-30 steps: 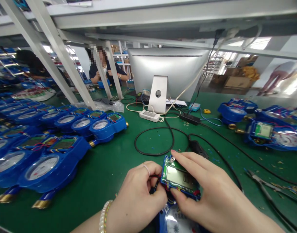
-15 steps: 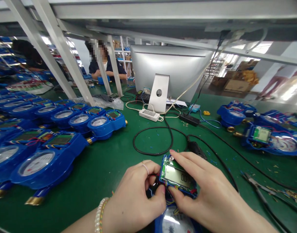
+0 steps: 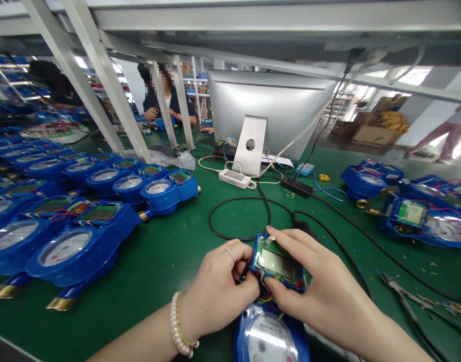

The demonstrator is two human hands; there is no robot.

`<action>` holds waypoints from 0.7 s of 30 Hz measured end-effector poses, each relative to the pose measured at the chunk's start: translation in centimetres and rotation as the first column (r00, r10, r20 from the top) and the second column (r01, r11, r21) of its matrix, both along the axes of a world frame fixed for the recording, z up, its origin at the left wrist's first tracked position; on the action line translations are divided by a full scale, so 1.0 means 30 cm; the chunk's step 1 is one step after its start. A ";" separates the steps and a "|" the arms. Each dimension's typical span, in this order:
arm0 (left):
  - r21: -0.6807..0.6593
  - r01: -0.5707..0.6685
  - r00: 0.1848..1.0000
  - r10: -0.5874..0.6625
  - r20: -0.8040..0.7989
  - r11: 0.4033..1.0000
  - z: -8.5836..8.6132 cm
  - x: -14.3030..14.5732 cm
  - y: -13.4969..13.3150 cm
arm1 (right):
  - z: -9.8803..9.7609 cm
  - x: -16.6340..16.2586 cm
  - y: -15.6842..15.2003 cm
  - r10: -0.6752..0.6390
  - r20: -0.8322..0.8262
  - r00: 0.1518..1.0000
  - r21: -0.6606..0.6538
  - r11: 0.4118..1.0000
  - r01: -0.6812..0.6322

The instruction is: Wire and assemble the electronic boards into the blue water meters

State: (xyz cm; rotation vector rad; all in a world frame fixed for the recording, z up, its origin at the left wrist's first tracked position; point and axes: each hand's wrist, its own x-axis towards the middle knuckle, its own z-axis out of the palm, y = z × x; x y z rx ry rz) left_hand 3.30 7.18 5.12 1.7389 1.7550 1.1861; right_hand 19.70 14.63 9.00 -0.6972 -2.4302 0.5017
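Observation:
A green circuit board with a lit display point(image 3: 277, 262) sits in the blue housing at the head of a water meter point(image 3: 270, 339). My right hand point(image 3: 324, 281) is closed around the board, fingers over its far and right edges and thumb on the near edge. Against its left side, my left hand point(image 3: 224, 289) is closed in a pinch. Something small and dark shows between those fingers, mostly hidden. Thin coloured wires run out below the board toward the round dial, which faces up.
Rows of blue water meters point(image 3: 64, 249) fill the left of the green bench. More meters point(image 3: 428, 221) lie at right, near pliers point(image 3: 403, 294). A black cable point(image 3: 211, 218) loops ahead, before a monitor point(image 3: 268, 110). Co-workers sit beyond the metal posts point(image 3: 113, 95).
The view has shifted slightly, and more of the meter's dial now shows below my hands. Both hands stay at the board; its display is tilted a little differently and looks darker.

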 end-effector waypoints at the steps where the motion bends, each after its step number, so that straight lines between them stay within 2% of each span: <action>1: 0.001 0.006 1.000 -0.006 -0.004 1.000 0.001 -0.002 0.005 | 0.001 0.002 0.007 0.009 0.002 1.000 -0.024 1.000 -0.009; 4: -0.005 0.037 0.999 -0.037 0.005 0.999 0.005 -0.008 0.007 | 0.006 0.010 0.022 0.027 0.018 0.999 -0.063 0.998 -0.026; 10: 0.008 0.136 0.988 -0.136 0.075 0.991 0.024 -0.025 -0.011 | 0.014 0.018 0.026 0.039 0.075 0.996 -0.033 0.999 -0.036; 17: 0.025 0.088 0.996 -0.088 0.000 0.996 0.034 -0.012 -0.008 | 0.013 0.019 0.009 0.009 0.083 0.996 0.044 0.999 -0.013; 21: 0.063 0.121 0.993 -0.120 -0.024 0.991 0.030 -0.015 -0.005 | 0.025 0.020 -0.001 0.015 0.066 0.998 0.042 0.999 -0.018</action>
